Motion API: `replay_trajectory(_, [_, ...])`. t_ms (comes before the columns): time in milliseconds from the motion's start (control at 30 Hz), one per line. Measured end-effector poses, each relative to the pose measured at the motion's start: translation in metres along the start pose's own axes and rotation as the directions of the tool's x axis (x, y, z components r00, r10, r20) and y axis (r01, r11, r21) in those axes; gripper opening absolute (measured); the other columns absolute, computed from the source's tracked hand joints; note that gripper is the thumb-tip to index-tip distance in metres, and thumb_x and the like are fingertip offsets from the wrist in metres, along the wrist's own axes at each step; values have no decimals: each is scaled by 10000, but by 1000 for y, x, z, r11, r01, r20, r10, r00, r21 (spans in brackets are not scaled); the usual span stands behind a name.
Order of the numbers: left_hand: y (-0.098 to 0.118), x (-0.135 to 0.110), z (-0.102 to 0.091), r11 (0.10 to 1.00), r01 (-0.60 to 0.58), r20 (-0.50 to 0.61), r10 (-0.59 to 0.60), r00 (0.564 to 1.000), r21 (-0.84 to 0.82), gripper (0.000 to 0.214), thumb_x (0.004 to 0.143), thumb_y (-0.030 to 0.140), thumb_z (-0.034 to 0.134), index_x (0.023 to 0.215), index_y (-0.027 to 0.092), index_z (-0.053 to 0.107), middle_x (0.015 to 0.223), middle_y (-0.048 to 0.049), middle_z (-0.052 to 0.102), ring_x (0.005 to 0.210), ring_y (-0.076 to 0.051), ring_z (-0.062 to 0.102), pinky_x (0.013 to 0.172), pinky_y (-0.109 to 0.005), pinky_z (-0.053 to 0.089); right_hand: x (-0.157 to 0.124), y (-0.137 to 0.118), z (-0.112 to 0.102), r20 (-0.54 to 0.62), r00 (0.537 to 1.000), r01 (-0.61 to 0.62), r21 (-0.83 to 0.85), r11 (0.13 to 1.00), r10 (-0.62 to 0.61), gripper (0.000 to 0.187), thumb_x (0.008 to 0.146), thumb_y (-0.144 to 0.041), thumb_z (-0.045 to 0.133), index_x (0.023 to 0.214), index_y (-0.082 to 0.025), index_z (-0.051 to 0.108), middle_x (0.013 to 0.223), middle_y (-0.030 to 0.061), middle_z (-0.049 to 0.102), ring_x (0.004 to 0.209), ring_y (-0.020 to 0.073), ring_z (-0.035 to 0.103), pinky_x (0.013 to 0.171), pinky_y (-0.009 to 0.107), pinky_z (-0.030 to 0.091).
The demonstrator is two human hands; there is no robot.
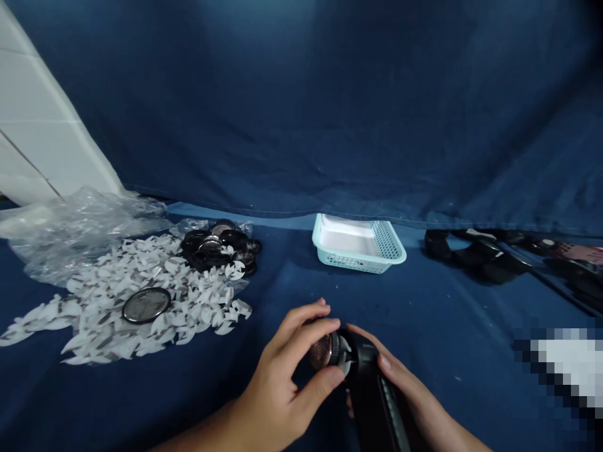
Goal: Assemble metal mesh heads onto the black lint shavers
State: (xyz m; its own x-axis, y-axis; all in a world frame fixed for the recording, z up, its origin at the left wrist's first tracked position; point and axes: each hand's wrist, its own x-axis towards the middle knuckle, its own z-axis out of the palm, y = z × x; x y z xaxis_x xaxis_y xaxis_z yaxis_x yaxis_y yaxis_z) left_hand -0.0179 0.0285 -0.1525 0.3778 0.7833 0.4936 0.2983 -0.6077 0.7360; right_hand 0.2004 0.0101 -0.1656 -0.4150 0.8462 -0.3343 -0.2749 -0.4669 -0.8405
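In my left hand (pixel 292 370) a round perforated metal cap (pixel 321 353) with a ridged black rim is held between fingers and thumb. It is up against the head of a black handheld device (pixel 372 389) that looks like a fabric shaver. A white piece (pixel 345 355) shows between cap and head. My right hand (pixel 400 376) is closed around the body of the shaver, its thumb along the side near the head. Most of the right fingers are hidden behind the body.
Left lies a heap of small white pieces (pixel 188 307) with a dark-rimmed disc (pixel 147 305) on it. Black-rimmed mesh caps (pixel 211 248) and clear plastic bags (pixel 85 226) are behind. A light-blue basket (pixel 358 260) stands mid-back. Several black items (pixel 490 260) lie right, beyond a blurred patch (pixel 570 364).
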Motion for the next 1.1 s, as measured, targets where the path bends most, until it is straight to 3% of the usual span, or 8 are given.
replay_trajectory(200, [1,-4,6,987,-160,120,161,980,-16,596,868,294,671,1388,306,379,1374,-88,450,1349,-277,426,1106,-406,427,-3,1,0,15,999,39,9,999,-39,620,922,-579,469,1446,-254,408,1000,94,729,741,235,694,813,427,506])
replay_trajectory(300, [3,-4,8,989,-150,213,147,966,2,657,846,336,697,1390,360,332,1369,-67,464,1350,-266,434,1111,-382,429,-2,1,-1,33,996,86,-6,996,-86,514,932,-560,470,1343,-263,553,1133,86,701,968,269,674,996,481,433])
replay_trajectory(367, [3,-3,10,990,-139,223,132,966,16,669,838,353,703,1386,376,319,1363,-58,474,1339,-254,450,1115,-369,426,-1,1,-2,-5,990,142,-82,987,-143,470,926,-568,483,1261,-273,628,1265,68,647,1201,284,562,1116,475,316])
replay_trajectory(467, [2,-3,12,995,-95,201,91,975,10,668,827,375,712,1375,389,330,1390,-49,465,1330,-245,460,1110,-367,429,0,4,-3,-28,979,192,-200,961,-202,456,956,-562,432,1274,-293,618,1404,33,548,1387,268,362,1190,465,164])
replay_trajectory(567, [2,-2,12,999,-30,199,33,979,-18,652,827,378,711,1370,399,352,1430,-33,450,1337,-241,451,1118,-382,414,-2,8,-2,-34,977,196,-272,942,-213,463,985,-540,371,1344,-306,547,1463,24,483,1416,260,311,1200,479,120])
replay_trajectory(767, [7,2,8,970,213,188,-188,964,-119,582,812,397,724,1331,342,467,1408,-31,513,1280,-233,511,1105,-379,415,-9,20,-2,-50,965,223,-359,906,-257,514,957,-563,427,1411,-323,440,1513,26,414,1410,271,327,1196,476,159])
replay_trajectory(933, [7,0,9,913,308,227,-251,941,-267,638,748,393,782,1305,336,475,1344,-41,577,1196,-240,582,1021,-371,480,-14,29,-5,-69,928,301,-433,849,-365,580,882,-578,558,1380,-293,473,1472,69,459,1380,342,359,1149,480,298])
replay_trajectory(1100, [7,-3,13,852,247,204,-169,964,-461,498,744,425,770,1089,290,439,1322,-59,589,1148,-224,617,921,-318,517,-19,32,-3,-74,872,392,-485,782,-484,705,738,-634,699,1310,-259,526,1390,112,520,1297,414,428,1076,507,373])
